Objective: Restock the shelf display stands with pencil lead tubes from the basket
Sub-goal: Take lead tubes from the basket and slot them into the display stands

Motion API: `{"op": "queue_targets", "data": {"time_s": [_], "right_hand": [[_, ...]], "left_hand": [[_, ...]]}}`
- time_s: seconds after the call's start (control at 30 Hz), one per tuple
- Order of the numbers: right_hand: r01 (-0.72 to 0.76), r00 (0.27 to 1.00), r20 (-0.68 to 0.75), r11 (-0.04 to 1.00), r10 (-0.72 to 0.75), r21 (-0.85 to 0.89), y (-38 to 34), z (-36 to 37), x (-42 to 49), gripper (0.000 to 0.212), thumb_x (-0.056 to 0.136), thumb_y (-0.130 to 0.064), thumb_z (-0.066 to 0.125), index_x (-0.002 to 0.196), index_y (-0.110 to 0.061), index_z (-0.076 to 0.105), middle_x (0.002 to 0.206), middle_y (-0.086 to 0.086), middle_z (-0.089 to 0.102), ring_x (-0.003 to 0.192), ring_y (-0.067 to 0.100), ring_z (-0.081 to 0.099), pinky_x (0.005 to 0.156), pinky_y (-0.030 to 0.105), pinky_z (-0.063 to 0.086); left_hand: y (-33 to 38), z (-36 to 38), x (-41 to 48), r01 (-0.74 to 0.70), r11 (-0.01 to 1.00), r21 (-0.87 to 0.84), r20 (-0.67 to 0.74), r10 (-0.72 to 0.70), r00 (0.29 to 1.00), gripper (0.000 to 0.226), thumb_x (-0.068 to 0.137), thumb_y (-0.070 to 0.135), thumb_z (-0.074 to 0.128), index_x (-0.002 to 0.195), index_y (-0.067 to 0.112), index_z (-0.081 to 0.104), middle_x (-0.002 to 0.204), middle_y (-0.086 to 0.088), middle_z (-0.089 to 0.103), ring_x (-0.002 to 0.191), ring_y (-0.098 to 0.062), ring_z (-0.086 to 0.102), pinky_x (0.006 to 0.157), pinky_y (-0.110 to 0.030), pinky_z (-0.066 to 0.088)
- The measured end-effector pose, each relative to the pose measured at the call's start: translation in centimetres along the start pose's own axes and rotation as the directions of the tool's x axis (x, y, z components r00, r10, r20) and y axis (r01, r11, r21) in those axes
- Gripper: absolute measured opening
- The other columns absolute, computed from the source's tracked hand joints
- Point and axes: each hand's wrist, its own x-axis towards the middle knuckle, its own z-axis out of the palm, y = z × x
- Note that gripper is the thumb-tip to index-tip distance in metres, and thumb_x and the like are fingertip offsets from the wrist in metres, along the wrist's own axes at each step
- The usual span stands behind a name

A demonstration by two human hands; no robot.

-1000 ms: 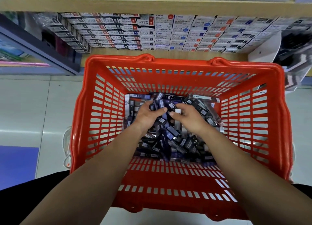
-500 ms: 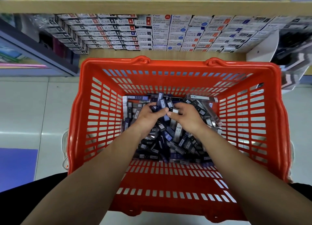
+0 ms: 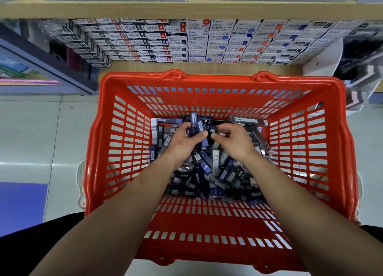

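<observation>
An orange slotted basket [image 3: 128,130] stands in front of me, its bottom covered by a heap of dark blue and black pencil lead tubes [image 3: 215,172] marked HB 0.7. Both my hands are down inside it. My left hand [image 3: 182,143] grips a small bunch of blue tubes [image 3: 199,128], the thumb across them and their ends sticking up. My right hand [image 3: 234,140] is just to the right, fingers curled around a tube [image 3: 212,130] next to the bunch, thumb near the left thumb.
A low wooden shelf [image 3: 203,67] behind the basket carries rows of white refill boxes [image 3: 186,41]. Above it another shelf edge [image 3: 186,9] holds grey cartons. A display unit [image 3: 47,60] stands left, dark packaged goods [image 3: 360,68] right, pale floor tiles [image 3: 41,141] around.
My left hand has gathered and lifted a bunch of tubes from the heap. The right hand has moved in close beside it. The view has shifted slightly.
</observation>
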Motion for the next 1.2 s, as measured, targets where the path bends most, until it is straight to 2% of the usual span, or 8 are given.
{"op": "queue_targets", "data": {"time_s": [0.13,0.33,0.47,0.63,0.87,1.0,1.13,1.2], "right_hand": [[0.02,1.0,0.022,0.999,-0.019,-0.044,-0.3,0.0,0.1,0.02,0.098,-0.029,0.064,0.113,-0.018,0.071,0.112,-0.003,0.068,0.101,0.011,0.062,0.091,0.032,0.047],[0.065,0.998,0.019,0.995,-0.064,-0.076,-1.0,-0.4,0.3,0.016,0.097,-0.029,0.066,0.107,-0.017,0.072,0.097,-0.012,0.066,0.09,0.004,0.058,0.086,0.024,0.046],[0.022,1.0,0.013,0.999,-0.022,-0.034,-1.1,-0.4,0.5,0.01,0.093,-0.029,0.072,0.1,-0.022,0.067,0.091,-0.016,0.065,0.086,0.0,0.061,0.072,0.012,0.043],[0.05,0.998,0.041,0.998,-0.048,-0.034,-0.2,-1.2,0.2,0.017,0.103,-0.028,0.056,0.103,-0.022,0.071,0.091,-0.018,0.071,0.09,0.004,0.067,0.088,0.031,0.052],[0.259,0.963,0.23,0.709,-0.139,-0.656,1.4,-2.1,0.2,0.033,0.09,-0.044,0.071,0.122,-0.036,0.066,0.117,-0.012,0.058,0.116,0.021,0.045,0.095,0.036,0.036],[0.268,0.962,0.233,0.651,-0.143,-0.71,1.3,-1.4,0.3,0.031,0.088,-0.049,0.07,0.117,-0.039,0.065,0.114,-0.009,0.051,0.118,0.021,0.041,0.1,0.04,0.036],[0.271,0.962,0.204,0.72,-0.182,-0.638,1.4,-1.3,0.2,0.015,0.09,-0.041,0.071,0.101,-0.032,0.066,0.106,-0.01,0.048,0.106,0.016,0.041,0.094,0.035,0.037],[0.264,0.964,0.178,0.799,-0.198,-0.54,1.0,-1.7,-0.1,0.006,0.095,-0.034,0.067,0.1,-0.031,0.066,0.096,-0.012,0.058,0.089,0.012,0.051,0.085,0.031,0.04]], "left_hand": [[-0.2,0.2,0.0,-0.024,0.999,0.031,0.005,0.024,1.0,0.037,0.087,0.036,0.08,0.112,0.032,0.053,0.095,0.036,0.064,0.087,0.017,0.056,0.076,-0.002,0.042],[-0.3,-0.2,0.4,-0.11,0.984,0.138,0.006,0.11,0.994,0.088,0.086,0.043,0.079,0.155,0.013,0.033,0.157,-0.002,0.039,0.144,-0.02,0.035,0.104,-0.027,0.028],[0.0,0.0,-0.1,-0.076,0.989,0.13,0.036,0.072,0.997,0.075,0.084,0.038,0.082,0.145,0.024,0.041,0.122,0.026,0.05,0.114,0.0,0.046,0.091,-0.006,0.033],[0.0,0.1,-0.2,-0.019,0.995,0.095,0.012,0.018,1.0,0.036,0.087,0.021,0.08,0.095,0.037,0.05,0.083,0.031,0.06,0.073,0.018,0.061,0.059,0.003,0.04],[-0.4,-0.5,0.5,0.011,0.999,0.051,-0.058,-0.008,0.998,0.035,0.09,0.019,0.078,0.096,0.033,0.046,0.09,0.024,0.049,0.063,0.026,0.055,0.056,0.004,0.038],[-0.5,-0.6,0.7,0.01,1.0,0.02,-0.054,-0.009,0.999,0.074,0.086,0.025,0.081,0.146,0.016,0.04,0.112,0.014,0.055,0.095,0.002,0.056,0.086,-0.015,0.041],[0.0,-0.8,0.4,-0.004,0.997,0.08,-0.057,0.009,0.998,0.084,0.086,0.028,0.081,0.154,0.015,0.034,0.11,0.022,0.053,0.109,-0.008,0.054,0.088,-0.017,0.037],[0.5,-1.0,0.1,-0.022,0.994,0.11,-0.072,0.03,0.997,0.086,0.087,0.031,0.08,0.156,0.015,0.031,0.137,0.009,0.054,0.129,-0.018,0.047,0.097,-0.019,0.033]]}}
